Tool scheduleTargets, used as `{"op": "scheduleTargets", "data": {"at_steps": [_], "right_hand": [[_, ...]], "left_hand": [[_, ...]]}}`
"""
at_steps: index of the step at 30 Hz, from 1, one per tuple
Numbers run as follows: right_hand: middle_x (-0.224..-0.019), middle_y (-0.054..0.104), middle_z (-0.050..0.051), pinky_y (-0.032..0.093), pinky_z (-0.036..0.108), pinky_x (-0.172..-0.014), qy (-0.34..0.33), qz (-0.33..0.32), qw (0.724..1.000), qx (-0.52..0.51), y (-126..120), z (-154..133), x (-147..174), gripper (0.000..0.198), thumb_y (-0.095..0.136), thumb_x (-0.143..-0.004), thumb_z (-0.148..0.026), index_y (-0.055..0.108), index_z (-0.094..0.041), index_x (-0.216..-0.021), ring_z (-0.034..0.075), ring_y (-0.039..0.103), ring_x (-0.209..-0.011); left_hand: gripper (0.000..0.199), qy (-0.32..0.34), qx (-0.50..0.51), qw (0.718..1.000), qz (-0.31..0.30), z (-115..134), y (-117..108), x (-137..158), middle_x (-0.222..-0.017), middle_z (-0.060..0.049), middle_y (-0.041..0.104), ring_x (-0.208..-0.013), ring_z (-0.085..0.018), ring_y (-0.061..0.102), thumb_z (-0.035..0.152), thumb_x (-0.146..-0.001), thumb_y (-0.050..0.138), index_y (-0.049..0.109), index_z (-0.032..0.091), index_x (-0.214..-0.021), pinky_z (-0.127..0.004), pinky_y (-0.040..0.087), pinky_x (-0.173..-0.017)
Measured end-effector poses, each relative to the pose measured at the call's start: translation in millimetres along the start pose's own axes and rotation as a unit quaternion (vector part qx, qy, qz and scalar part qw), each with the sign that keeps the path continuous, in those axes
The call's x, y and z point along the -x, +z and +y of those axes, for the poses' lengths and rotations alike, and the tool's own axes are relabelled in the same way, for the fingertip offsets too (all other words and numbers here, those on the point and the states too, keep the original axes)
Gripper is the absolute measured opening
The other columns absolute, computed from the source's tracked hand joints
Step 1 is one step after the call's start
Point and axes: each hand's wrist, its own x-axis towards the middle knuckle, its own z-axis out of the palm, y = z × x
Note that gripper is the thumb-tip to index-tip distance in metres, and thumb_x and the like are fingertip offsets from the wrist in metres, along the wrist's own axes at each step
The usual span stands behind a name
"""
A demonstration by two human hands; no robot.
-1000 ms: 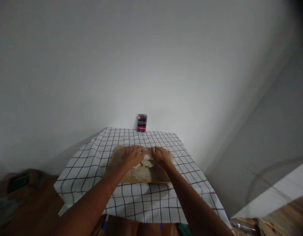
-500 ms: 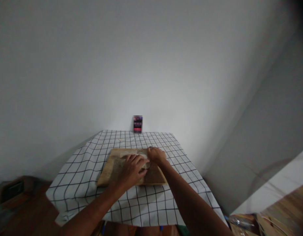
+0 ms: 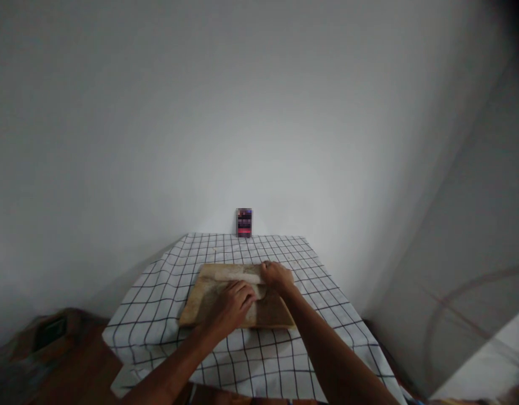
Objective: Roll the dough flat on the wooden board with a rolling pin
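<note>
A worn wooden board (image 3: 195, 306) lies on the checked tablecloth (image 3: 145, 309). Across its far half runs a pale, rod-like strip (image 3: 238, 277), blurred, whose kind I cannot make out. At the strip's right end, my right hand (image 3: 278, 275) is closed in a fist near the board's far right corner. My left hand (image 3: 236, 301) is bent low over the board's middle, its fingers curled together at a pale flat piece (image 3: 259, 292) that looks like dough. The fingers and palm hide most of that piece.
A small dark box-shaped thing (image 3: 244, 223), pixelated, stands at the table's far edge against the white wall (image 3: 267, 112). Crumbs dot the cloth beyond the board. On the floor at left is a brown box-like object (image 3: 50, 334). A wall rises close at right.
The whole view has shifted, with everything slightly lower and to the right. My left fingers, spread over the board before, have drawn together and nearer to me, uncovering the pale strip.
</note>
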Motion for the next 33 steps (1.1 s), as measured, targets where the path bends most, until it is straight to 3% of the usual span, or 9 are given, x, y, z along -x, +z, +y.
{"op": "scheduleTargets", "data": {"at_steps": [5,9,12,16,21,26,29,33], "right_hand": [[-0.143,0.084,0.018,0.062,0.048,-0.11,0.019,-0.018,0.999,-0.036,-1.5,-0.8,0.1,0.054,0.032,-0.12,-0.036,0.081,-0.022,-0.136,0.033,0.08,-0.135],[-0.143,0.084,0.018,0.061,0.049,-0.111,0.024,-0.015,0.998,-0.05,-0.4,0.0,0.0,0.053,0.033,-0.121,-0.037,0.083,-0.023,-0.134,0.033,0.08,-0.134],[-0.139,0.085,0.018,0.062,0.048,-0.108,0.022,-0.01,0.998,-0.054,3.0,1.2,-1.4,0.051,0.035,-0.121,-0.036,0.083,-0.023,-0.13,0.033,0.081,-0.131],[-0.137,0.085,0.019,0.062,0.047,-0.106,0.015,-0.001,0.998,-0.054,8.0,2.2,-4.1,0.05,0.035,-0.12,-0.034,0.083,-0.023,-0.128,0.033,0.081,-0.131],[-0.139,0.085,0.017,0.062,0.047,-0.105,0.016,0.003,0.999,-0.05,8.6,2.0,-4.4,0.051,0.034,-0.12,-0.035,0.083,-0.025,-0.128,0.032,0.081,-0.131],[-0.14,0.085,0.015,0.061,0.043,-0.106,0.019,-0.003,0.998,-0.055,6.8,0.7,-2.0,0.051,0.033,-0.121,-0.034,0.082,-0.024,-0.126,0.03,0.08,-0.132],[-0.141,0.084,0.014,0.061,0.042,-0.107,0.017,-0.001,0.998,-0.056,6.3,0.4,-1.3,0.049,0.033,-0.12,-0.033,0.081,-0.024,-0.126,0.03,0.08,-0.133],[-0.144,0.083,0.014,0.061,0.042,-0.107,0.015,-0.011,0.998,-0.053,5.4,0.9,-1.4,0.051,0.032,-0.121,-0.034,0.081,-0.024,-0.128,0.03,0.079,-0.135]], "left_hand": [[0.03,-0.055,-0.037,0.993,0.1,-19.4,-34.1,-1.6,-0.105,-0.008,0.081,-0.105,-0.029,0.077,0.035,-0.116,0.043,0.069,0.028,-0.102,-0.047,0.062,-0.1],[0.029,-0.166,-0.095,0.972,0.138,-74.5,-72.6,-12.4,-0.104,-0.007,0.077,-0.102,-0.028,0.075,0.034,-0.114,0.037,0.061,0.029,-0.099,-0.043,0.062,-0.098],[0.025,-0.29,-0.135,0.939,0.126,-122.3,-101.7,-19.9,-0.106,-0.007,0.078,-0.107,-0.027,0.076,0.03,-0.113,0.04,0.057,0.029,-0.095,-0.039,0.061,-0.098],[0.03,-0.386,-0.198,0.9,0.054,-164.8,-133.6,-26.0,-0.116,-0.011,0.083,-0.11,-0.027,0.078,0.031,-0.117,0.039,0.063,0.026,-0.1,-0.036,0.058,-0.095],[0.047,-0.396,-0.241,0.885,-0.046,-188.4,-144.1,-29.0,-0.109,-0.01,0.086,-0.105,-0.027,0.08,0.047,-0.121,0.037,0.071,0.024,-0.099,-0.033,0.053,-0.087],[0.055,-0.386,-0.278,0.877,-0.067,-208.1,-138.7,-32.3,-0.111,-0.011,0.088,-0.106,-0.027,0.081,0.057,-0.121,0.038,0.074,0.023,-0.097,-0.032,0.051,-0.085],[0.048,-0.388,-0.277,0.876,-0.072,-219.0,-141.0,-34.2,-0.118,-0.011,0.089,-0.109,-0.026,0.081,0.046,-0.12,0.041,0.078,0.023,-0.103,-0.032,0.051,-0.084],[0.025,-0.402,-0.241,0.881,-0.061,-223.0,-148.4,-31.6,-0.126,-0.005,0.091,-0.115,-0.024,0.082,0.035,-0.11,0.059,0.082,0.027,-0.111,-0.03,0.052,-0.084]]}}
